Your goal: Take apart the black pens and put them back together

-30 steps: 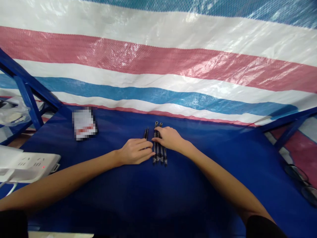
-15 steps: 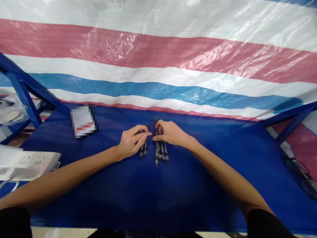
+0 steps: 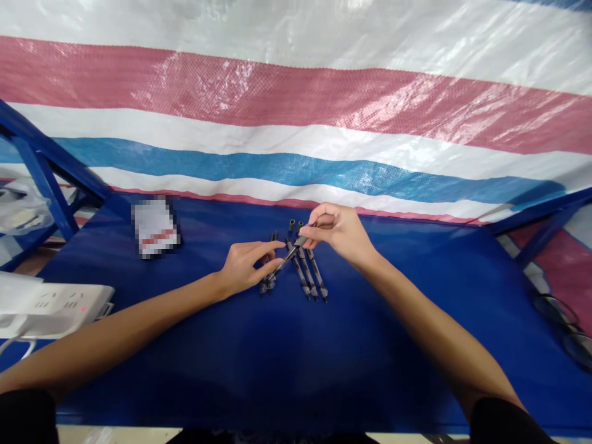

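My right hand [image 3: 340, 234] pinches one pen [image 3: 290, 254] near its upper end, and the pen slants down to the left. My left hand [image 3: 247, 266] is beside that pen's lower part, thumb and forefinger apart around it; whether they touch it is hard to make out. Several dark pens [image 3: 309, 274] lie side by side on the table below my right hand. More pens [image 3: 271, 282] lie partly hidden beneath my left fingers. Two short dark cylinders [image 3: 291, 226] with round open ends, like pen caps, are just behind the pens.
The blue table [image 3: 296, 370] carries a blurred white item with a red band [image 3: 156, 227] at back left. A white power strip [image 3: 69, 306] with a cable is at the left edge. Glasses [image 3: 562, 327] rest at the right. Striped sheeting [image 3: 296, 92] hangs behind.
My right hand has moved up and right, lifting one pen to a slant. The pens below it now lie fanned to the right. My left hand stays nearly in place, its thumb and forefinger wider apart.
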`<state>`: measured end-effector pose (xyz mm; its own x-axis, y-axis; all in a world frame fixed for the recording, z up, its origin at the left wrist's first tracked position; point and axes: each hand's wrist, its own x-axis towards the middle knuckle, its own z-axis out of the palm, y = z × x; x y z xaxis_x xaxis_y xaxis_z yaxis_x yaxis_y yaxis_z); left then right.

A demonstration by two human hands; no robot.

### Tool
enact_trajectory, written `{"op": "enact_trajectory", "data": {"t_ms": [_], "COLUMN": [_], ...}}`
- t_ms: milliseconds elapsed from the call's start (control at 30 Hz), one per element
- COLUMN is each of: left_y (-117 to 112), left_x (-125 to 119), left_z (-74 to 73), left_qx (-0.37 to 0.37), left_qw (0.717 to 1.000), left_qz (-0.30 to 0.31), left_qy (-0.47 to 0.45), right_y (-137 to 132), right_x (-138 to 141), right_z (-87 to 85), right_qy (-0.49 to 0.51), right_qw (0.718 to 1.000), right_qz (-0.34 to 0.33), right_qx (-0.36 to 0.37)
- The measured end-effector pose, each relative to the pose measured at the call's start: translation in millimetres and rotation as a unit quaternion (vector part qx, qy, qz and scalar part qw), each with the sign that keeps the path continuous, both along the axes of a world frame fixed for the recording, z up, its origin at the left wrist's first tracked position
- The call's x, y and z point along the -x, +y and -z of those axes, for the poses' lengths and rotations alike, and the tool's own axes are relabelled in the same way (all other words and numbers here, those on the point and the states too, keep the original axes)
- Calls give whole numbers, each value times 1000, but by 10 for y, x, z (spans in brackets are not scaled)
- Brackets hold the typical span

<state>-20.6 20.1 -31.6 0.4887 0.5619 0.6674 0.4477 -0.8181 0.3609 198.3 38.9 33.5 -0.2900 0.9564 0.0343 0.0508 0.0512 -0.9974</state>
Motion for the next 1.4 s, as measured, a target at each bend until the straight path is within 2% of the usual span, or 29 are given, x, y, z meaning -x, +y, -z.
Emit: {"op": "enact_trajectory", "data": {"t_ms": [133, 200, 300, 400, 467, 500, 567, 700, 767, 800, 867, 933, 1000, 1067, 1133, 1200, 1400], "left_y": [19, 31, 46, 51, 48, 45, 42, 64, 82, 87, 87, 71, 47, 22, 2, -14, -35], "left_x": [7, 13, 21, 24, 24, 22, 19, 21, 27, 30, 35, 36, 34, 30, 26, 25, 34], "left_z": [45, 54, 35, -1, -16, -20, -27, -67, -105, -126, -169, -211, -250, -287, -322, -353, -411], "left_qx": [-49, -94, -168, -213, -236, -247, -264, -274, -275, -273, -263, -242, -214, -184, -159, -139, -50], "left_qw": [998, 993, 978, 965, 958, 954, 946, 934, 932, 932, 935, 940, 947, 952, 956, 960, 969], "left_qz": [-21, -46, -82, -87, -79, -78, -80, -79, -70, -66, -57, -51, -45, -41, -39, -40, -56], "left_qy": [21, 45, 96, 129, 142, 150, 172, 215, 224, 227, 230, 233, 237, 241, 243, 241, 237], "right_y": [-80, -106, -148, -194, -209, -208, -191, -128, -106, -102, -114, -152, -210, -277, -340, -391, -476], "right_x": [-20, -34, -33, 13, 51, 65, 77, 58, 55, 59, 78, 108, 142, 172, 196, 215, 291], "right_z": [0, -4, -23, -34, -19, -2, 48, 178, 220, 226, 203, 141, 63, -4, -44, -57, -7], "right_qy": [5, -25, -140, -264, -311, -316, -283, -157, -129, -130, -167, -244, -347, -447, -524, -567, -621], "right_qw": [1000, 1000, 986, 940, 916, 912, 920, 922, 918, 918, 921, 916, 886, 838, 793, 760, 718], "right_qz": [15, -3, -92, -211, -245, -251, -270, -325, -330, -333, -333, -318, -288, -258, -235, -222, -159], "right_qx": [5, -6, -18, -41, -67, -67, -26, 142, 178, 173, 111, -1, -112, -176, -205, -225, -273]}}
